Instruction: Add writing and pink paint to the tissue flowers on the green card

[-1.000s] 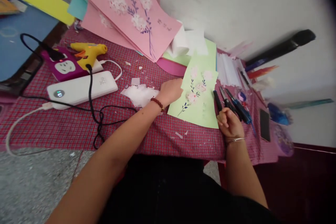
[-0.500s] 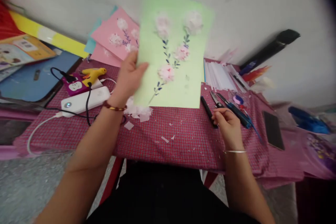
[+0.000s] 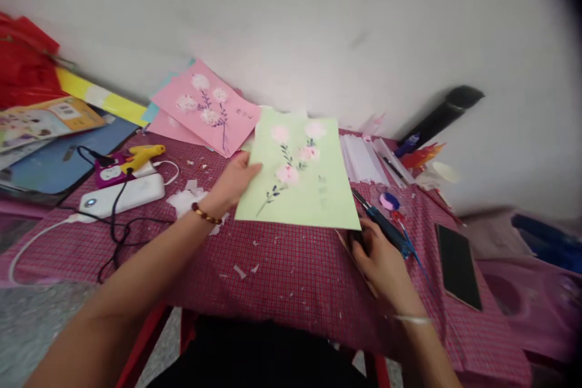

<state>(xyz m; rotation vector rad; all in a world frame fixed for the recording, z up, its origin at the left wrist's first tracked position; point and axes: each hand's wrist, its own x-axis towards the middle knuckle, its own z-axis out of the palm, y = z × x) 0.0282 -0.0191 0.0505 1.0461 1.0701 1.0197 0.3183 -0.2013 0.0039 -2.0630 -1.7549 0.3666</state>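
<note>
A light green card (image 3: 297, 200) with pink paper flowers and dark painted stems is in my left hand (image 3: 234, 179), thumb on its front at the left edge. Its face is turned toward me. My right hand (image 3: 375, 254) is at the card's lower right corner, its fingers curled around something dark that I cannot make out, partly behind the card. A thin stick-like item (image 3: 359, 267) lies beside those fingers. To the right of them is a blue-and-black tool (image 3: 388, 230). White paper scraps (image 3: 186, 199) lie by my left wrist.
Pink flower cards (image 3: 236, 124) lean at the back left. On the left are a yellow glue gun (image 3: 143, 157), a white power bank (image 3: 122, 197) and black cables. White sticks (image 3: 364, 160) lie at the back right, and a dark phone (image 3: 457, 267) farther right on the checked cloth (image 3: 282, 291).
My left hand has lowered the green card toward the table. My right hand has closed around something dark by the card's corner. The view has shifted.
</note>
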